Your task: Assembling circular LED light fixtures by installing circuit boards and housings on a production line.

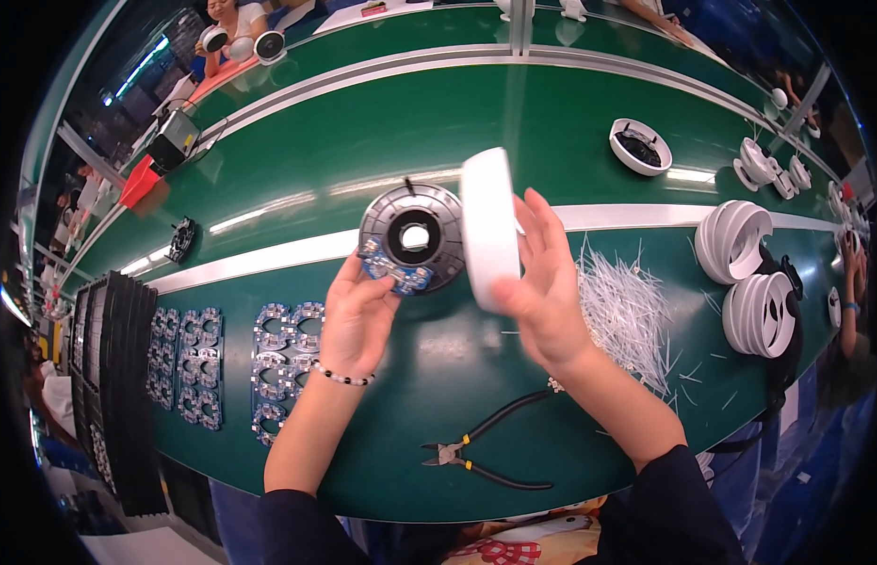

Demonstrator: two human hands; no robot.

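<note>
In my left hand (pixel 361 315) is a round black housing (pixel 437 212) with a hole through its middle. A curved blue circuit board (pixel 410 277) lies on its lower left part, under my thumb. My right hand (pixel 550 292) grips a white round cover (pixel 489 226) turned on edge, close beside the housing's right rim. Whether the two touch, I cannot tell. Below my hands, a pair of cutting pliers (pixel 448 453) with black and yellow handles lies spread on the green table (pixel 401 377).
Blue circuit boards (pixel 201 367) lie in rows at left, beside stacked black trays (pixel 109 377). White cable ties (pixel 627 311) are heaped right of my right arm. White ring-shaped covers (pixel 759 315) stand farther right. A white shell with black insides (pixel 640 147) sits on the conveyor; people work beyond.
</note>
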